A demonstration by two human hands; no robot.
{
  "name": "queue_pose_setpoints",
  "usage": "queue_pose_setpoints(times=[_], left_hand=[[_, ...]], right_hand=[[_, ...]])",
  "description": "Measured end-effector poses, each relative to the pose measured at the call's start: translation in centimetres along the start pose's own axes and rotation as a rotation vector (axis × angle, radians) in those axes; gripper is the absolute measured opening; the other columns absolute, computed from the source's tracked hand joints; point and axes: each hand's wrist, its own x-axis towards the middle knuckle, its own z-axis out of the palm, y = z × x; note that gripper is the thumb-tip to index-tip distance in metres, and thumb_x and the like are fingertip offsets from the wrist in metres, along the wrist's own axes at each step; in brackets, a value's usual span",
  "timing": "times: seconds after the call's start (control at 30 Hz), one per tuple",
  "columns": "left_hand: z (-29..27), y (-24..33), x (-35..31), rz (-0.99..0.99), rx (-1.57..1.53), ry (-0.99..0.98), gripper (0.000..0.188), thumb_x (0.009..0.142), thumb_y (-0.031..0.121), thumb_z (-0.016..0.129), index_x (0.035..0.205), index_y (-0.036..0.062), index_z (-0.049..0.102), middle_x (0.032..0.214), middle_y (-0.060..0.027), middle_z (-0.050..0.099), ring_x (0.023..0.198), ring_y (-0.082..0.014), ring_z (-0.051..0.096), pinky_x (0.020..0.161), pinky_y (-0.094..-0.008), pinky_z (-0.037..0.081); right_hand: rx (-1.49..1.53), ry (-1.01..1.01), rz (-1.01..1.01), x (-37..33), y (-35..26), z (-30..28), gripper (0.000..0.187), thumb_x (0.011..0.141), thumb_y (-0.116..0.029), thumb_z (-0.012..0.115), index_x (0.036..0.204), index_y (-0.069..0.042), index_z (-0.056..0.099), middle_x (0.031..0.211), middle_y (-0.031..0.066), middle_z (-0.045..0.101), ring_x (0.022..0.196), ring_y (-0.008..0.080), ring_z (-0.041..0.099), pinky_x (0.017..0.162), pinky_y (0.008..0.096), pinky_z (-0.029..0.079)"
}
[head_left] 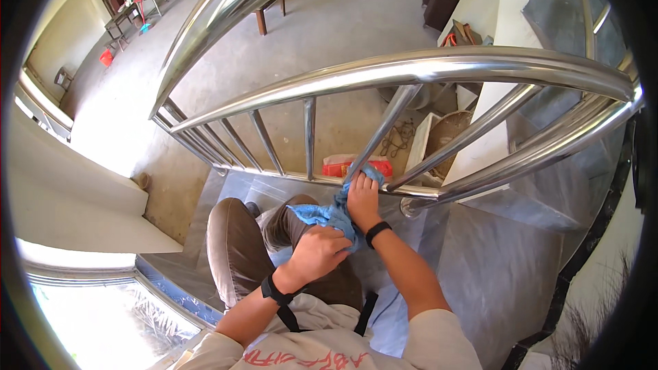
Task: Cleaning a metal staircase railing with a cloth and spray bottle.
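Note:
A blue cloth [322, 215] stretches between my two hands. My right hand [363, 200] presses one part of it around the foot of a shiny metal baluster [385, 127], close to the bottom rail of the stair railing. Its fingers are wrapped over the cloth. Nearer to me, above my thigh, my left hand [317, 253] is closed on the other end, and some of the cloth bunches out beyond its knuckles. The thick curved handrail [411, 68] passes above and beyond both hands.
Grey marble steps [493, 260] lie to my right, and my bent knees [229, 226] are at the left. Below the railing are a red and white bag [334, 166] and a white-edged trough [419, 142]. A wooden table [261, 22] and a red bucket [106, 57] stand farther off.

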Motion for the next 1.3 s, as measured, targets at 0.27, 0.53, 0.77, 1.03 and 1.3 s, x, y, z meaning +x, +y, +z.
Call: queue_pose_setpoints(times=[0.27, 0.53, 0.77, 1.03, 1.3], left_hand=[[0.2, -1.1, 0.6, -0.096, -0.092, -0.005, 0.017, 0.076, 0.016, 0.075, 0.09, 0.0074, 0.071, 0.083, -0.0088, 0.066, 0.08, -0.031, 0.064, 0.072, -0.0423, 0.051], [-1.3, -0.7, -0.5, -0.068, -0.069, 0.0, 0.017, 0.075, 0.015, 0.079, 0.089, 0.0063, 0.073, 0.078, -0.009, 0.064, 0.077, -0.0312, 0.065, 0.067, -0.0412, 0.051], [-1.4, -0.5, -0.8, -0.119, -0.102, 0.071, 0.019, 0.073, 0.014, 0.08, 0.089, 0.0062, 0.074, 0.078, -0.0097, 0.066, 0.075, -0.0326, 0.065, 0.066, -0.0407, 0.052], [-1.1, -1.2, -1.0, -0.143, -0.111, 0.083, 0.019, 0.074, 0.016, 0.08, 0.089, 0.0059, 0.074, 0.079, -0.0098, 0.067, 0.076, -0.0324, 0.066, 0.066, -0.0402, 0.052], [-1.0, -0.9, -0.2, -0.132, -0.194, 0.068, 0.017, 0.074, 0.016, 0.081, 0.085, 0.0063, 0.074, 0.078, -0.0088, 0.068, 0.074, -0.0312, 0.066, 0.066, -0.0391, 0.052]], right_hand=[[0.059, -0.026, -0.114, 2.0, 1.8, 2.2, 0.032, 0.072, -0.025, 0.064, 0.093, -0.001, 0.071, 0.089, 0.0165, 0.066, 0.086, 0.0321, 0.062, 0.073, 0.0447, 0.043], [0.266, -0.537, 0.016, 4.7, 3.8, -2.3, 0.049, 0.068, -0.04, 0.074, 0.103, -0.006, 0.073, 0.108, 0.0167, 0.069, 0.109, 0.0389, 0.062, 0.089, 0.0541, 0.047], [0.304, -0.556, 0.042, 5.8, 3.6, -1.2, 0.049, 0.076, -0.05, 0.067, 0.104, -0.01, 0.075, 0.115, 0.0182, 0.07, 0.11, 0.0374, 0.065, 0.089, 0.0515, 0.05], [0.285, -0.412, 0.015, 4.1, 2.9, -1.4, 0.026, 0.081, -0.031, 0.065, 0.09, -0.008, 0.072, 0.093, 0.015, 0.073, 0.094, 0.0332, 0.069, 0.081, 0.0459, 0.052], [0.532, 0.221, -0.11, -2.9, 2.3, -3.5, 0.031, 0.074, -0.006, 0.061, 0.104, -0.003, 0.068, 0.114, 0.0132, 0.068, 0.114, 0.0346, 0.06, 0.104, 0.0447, 0.041]])
